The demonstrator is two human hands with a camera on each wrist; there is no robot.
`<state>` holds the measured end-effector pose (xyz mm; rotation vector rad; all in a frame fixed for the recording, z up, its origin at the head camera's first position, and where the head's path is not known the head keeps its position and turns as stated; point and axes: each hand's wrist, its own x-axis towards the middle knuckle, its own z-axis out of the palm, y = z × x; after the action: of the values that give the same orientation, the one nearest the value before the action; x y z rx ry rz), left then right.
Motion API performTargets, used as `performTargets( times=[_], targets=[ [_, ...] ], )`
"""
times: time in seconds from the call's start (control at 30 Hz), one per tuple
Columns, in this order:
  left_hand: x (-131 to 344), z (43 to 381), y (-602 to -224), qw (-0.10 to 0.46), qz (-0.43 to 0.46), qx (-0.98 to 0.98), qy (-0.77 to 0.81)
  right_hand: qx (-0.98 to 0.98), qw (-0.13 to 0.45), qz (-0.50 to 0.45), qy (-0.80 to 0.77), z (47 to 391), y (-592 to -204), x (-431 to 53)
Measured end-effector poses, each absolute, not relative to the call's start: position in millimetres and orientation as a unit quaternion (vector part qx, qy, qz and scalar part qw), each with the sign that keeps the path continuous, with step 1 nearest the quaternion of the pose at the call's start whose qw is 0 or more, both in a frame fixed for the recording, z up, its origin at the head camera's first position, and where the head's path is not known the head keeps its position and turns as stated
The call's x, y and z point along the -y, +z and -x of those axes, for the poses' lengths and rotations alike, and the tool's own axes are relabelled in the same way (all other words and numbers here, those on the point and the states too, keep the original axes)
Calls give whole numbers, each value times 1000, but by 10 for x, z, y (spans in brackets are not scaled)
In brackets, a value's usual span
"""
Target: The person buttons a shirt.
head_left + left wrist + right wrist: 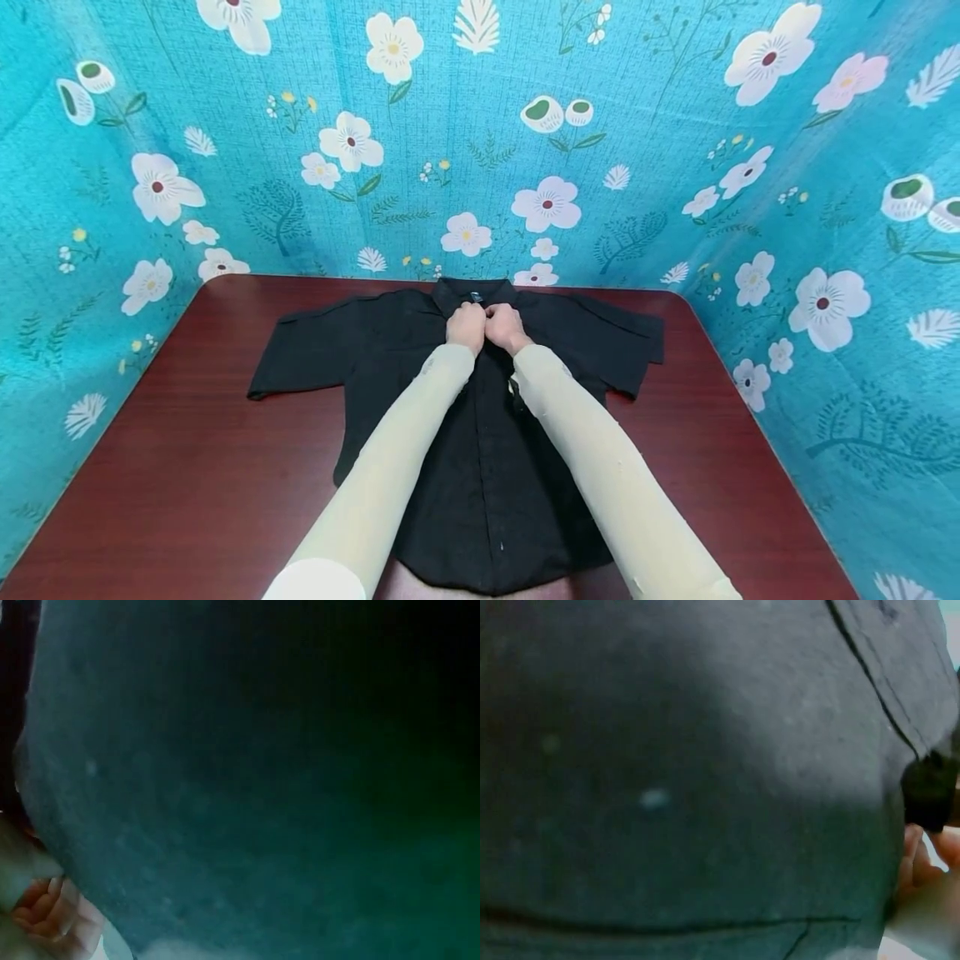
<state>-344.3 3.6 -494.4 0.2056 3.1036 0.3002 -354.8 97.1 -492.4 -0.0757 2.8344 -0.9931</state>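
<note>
A black short-sleeved shirt [491,467] lies spread front up on the dark red bench [172,467], its collar [450,292] at the far edge, hem near. My left grip [467,327] and right grip [507,327] meet just below the collar, fingers curled, both pinching the front's cloth. I judge I'm working a top button, fastening or undoing I can't tell; next calls for steady cloth and fine fingertip control.
</note>
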Motion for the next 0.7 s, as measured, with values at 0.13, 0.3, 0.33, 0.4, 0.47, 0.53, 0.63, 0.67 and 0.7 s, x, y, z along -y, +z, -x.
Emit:
performTargets(
  times=[0.13,0.3,0.33,0.4,0.47,0.53,0.63,0.67,0.7],
  targets=[
    [-10,3456,-4927,6,-59,-994,94,-924,68,19,-377,3553,-4925,-994],
    [60,3497,-4959,2,-91,-991,94,-918,45,8,-394,3529,-4924,-994],
    [79,3508,-4970,3,-103,-991,88,-919,42,4,-392,3523,-4932,-990],
    [119,3527,-4980,2,-128,-989,67,-921,41,-3,-387,3512,-4941,-980],
    [160,3549,-4980,-1,-150,-987,51,-919,43,-8,-391,3507,-4951,-970],
    [196,3572,-4981,-4,-166,-985,47,-917,47,-8,-397,3505,-4953,-964],
    [237,3596,-4978,-9,-178,-980,88,-917,53,0,-395,3509,-4953,-964],
    [246,3601,-4982,-10,-180,-978,107,-918,54,3,-392,3511,-4952,-967],
    [253,3605,-4986,-11,-183,-975,128,-920,55,7,-388,3511,-4949,-972]
  ],
)
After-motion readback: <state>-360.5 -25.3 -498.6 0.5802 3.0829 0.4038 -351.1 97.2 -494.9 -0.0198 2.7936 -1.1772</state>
